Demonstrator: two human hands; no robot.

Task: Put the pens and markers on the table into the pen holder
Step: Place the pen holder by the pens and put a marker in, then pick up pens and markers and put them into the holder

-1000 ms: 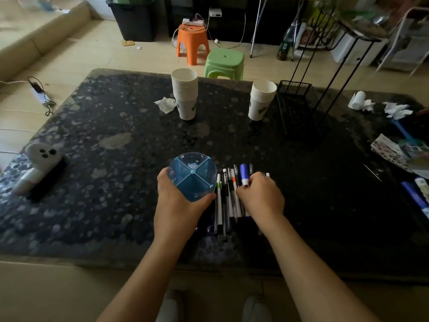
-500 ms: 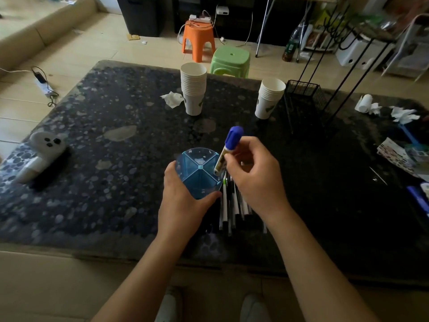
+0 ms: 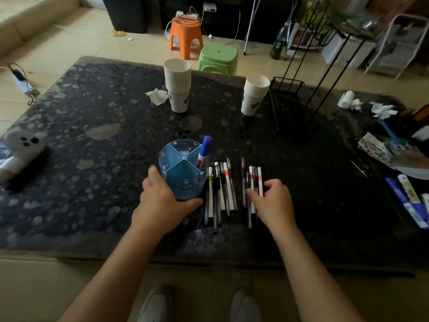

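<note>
A translucent blue pen holder (image 3: pixel 180 163) with four compartments stands on the dark speckled table (image 3: pixel 92 135). A marker with a blue cap (image 3: pixel 204 149) stands upright in its right compartment. My left hand (image 3: pixel 162 201) grips the holder's near side. Several pens and markers (image 3: pixel 222 189) lie in a row just right of the holder, and a second small group of pens (image 3: pixel 253 180) lies further right. My right hand (image 3: pixel 274 201) rests over the near ends of that second group, fingers spread, with nothing lifted.
Two stacks of paper cups (image 3: pixel 177 84) (image 3: pixel 254 94) stand behind the holder, with a black wire rack (image 3: pixel 287 98) to their right. A white ghost toy (image 3: pixel 21 145) lies at the left edge. Papers and markers (image 3: pixel 406 194) clutter the right side.
My right hand lifted the blue-capped marker from the row, dropped it into the holder, let go, and came back down onto the pens at the right.
</note>
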